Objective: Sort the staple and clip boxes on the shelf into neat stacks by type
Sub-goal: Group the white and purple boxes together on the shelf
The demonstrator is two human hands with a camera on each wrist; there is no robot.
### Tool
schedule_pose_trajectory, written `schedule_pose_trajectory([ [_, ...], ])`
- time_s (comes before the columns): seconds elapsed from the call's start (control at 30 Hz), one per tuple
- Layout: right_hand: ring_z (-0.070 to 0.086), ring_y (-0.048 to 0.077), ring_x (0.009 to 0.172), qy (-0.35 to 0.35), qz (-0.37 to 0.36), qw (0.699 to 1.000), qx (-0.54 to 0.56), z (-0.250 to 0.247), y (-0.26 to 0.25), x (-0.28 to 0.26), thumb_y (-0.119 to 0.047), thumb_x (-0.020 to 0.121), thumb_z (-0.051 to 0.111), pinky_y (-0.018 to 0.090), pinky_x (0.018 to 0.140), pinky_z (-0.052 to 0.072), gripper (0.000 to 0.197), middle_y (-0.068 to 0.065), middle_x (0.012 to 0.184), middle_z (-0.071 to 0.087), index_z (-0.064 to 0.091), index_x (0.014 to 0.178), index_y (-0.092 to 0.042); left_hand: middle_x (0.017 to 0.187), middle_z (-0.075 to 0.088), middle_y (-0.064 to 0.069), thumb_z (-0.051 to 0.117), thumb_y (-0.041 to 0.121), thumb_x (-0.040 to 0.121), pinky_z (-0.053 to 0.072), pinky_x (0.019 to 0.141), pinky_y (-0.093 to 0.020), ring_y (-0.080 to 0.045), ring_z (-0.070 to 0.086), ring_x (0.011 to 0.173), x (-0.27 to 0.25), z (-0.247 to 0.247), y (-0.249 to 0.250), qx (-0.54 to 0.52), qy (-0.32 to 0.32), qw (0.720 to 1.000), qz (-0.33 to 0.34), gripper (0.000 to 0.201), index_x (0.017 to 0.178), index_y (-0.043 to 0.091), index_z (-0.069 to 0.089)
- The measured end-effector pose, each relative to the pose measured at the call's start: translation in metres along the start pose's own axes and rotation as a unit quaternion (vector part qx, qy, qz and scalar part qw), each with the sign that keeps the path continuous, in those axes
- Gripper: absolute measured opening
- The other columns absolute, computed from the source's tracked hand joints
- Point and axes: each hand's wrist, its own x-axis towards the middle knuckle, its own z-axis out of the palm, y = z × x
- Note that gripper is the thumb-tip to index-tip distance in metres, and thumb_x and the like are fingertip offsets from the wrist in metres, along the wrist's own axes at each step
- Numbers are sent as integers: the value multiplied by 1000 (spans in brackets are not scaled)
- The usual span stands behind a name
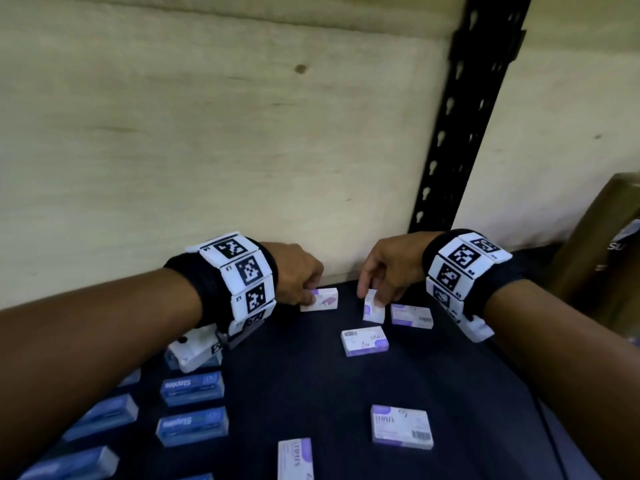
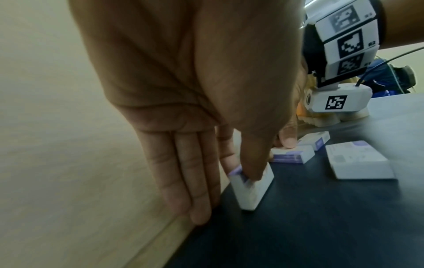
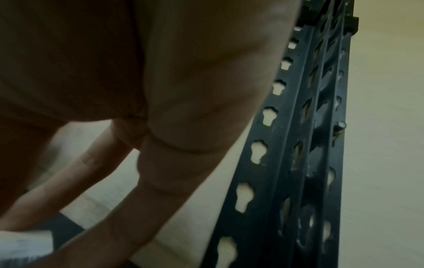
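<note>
On the dark shelf (image 1: 443,382), near the back wall, my left hand (image 1: 310,296) pinches a white-and-purple staples box (image 1: 322,300) lying flat. In the left wrist view, thumb and forefinger hold this box (image 2: 251,192) while the other fingers (image 2: 195,190) point down along the wall. My right hand (image 1: 372,299) pinches a second white-and-purple box (image 1: 374,310), tipped up on its edge. More white-and-purple boxes lie flat at the right (image 1: 412,316), in the middle (image 1: 364,341) and near the front (image 1: 401,427). Several blue staples boxes (image 1: 192,388) lie at the front left.
A plywood back wall (image 1: 207,150) closes the shelf. A black perforated upright (image 1: 460,133) stands behind my right hand. A brown cardboard box (image 1: 595,265) sits at the far right. Another white-and-purple box (image 1: 295,459) lies at the front edge.
</note>
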Motion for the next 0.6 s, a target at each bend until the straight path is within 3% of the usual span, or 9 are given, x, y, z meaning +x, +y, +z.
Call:
schedule_pose_trajectory([
  [0.1,72,22,96,-1,9,1000,-15,-1,-2,0,-11,75,81,32,90,57,31,-2,95,73,75,100,-29,88,50,6,55,36,95,36,69,-26,-16,49,81,-3,3,-8,7,-7,1000,-12,19,106,21,55],
  [0.27,70,14,97,14,16,996,-86,2,-6,3,-19,71,85,31,95,53,46,-5,108,72,70,114,-29,77,47,12,54,38,95,32,56,-21,-11,47,76,-7,9,-18,-3,-12,1000,-17,20,106,21,55],
  [0.4,70,15,94,31,2,995,-91,5,-6,2,-26,73,85,26,86,54,36,-6,105,73,73,107,-30,79,47,12,52,36,96,33,57,-21,-12,48,78,-9,12,-20,-11,-4,1000,-13,20,108,20,55],
  [0.53,69,13,95,32,-13,996,-88,3,-7,-1,-37,83,76,23,86,51,27,-9,102,73,74,109,-34,78,44,11,51,34,96,31,55,-20,-12,45,76,-8,12,-18,4,-14,1000,-8,17,106,20,52],
  [0.6,67,7,84,29,-16,995,-98,2,-6,-2,-42,87,69,21,83,51,23,-10,93,74,74,109,-35,77,42,11,51,33,96,29,54,-21,-11,43,73,-6,12,-16,15,-13,1000,-9,14,102,20,51],
])
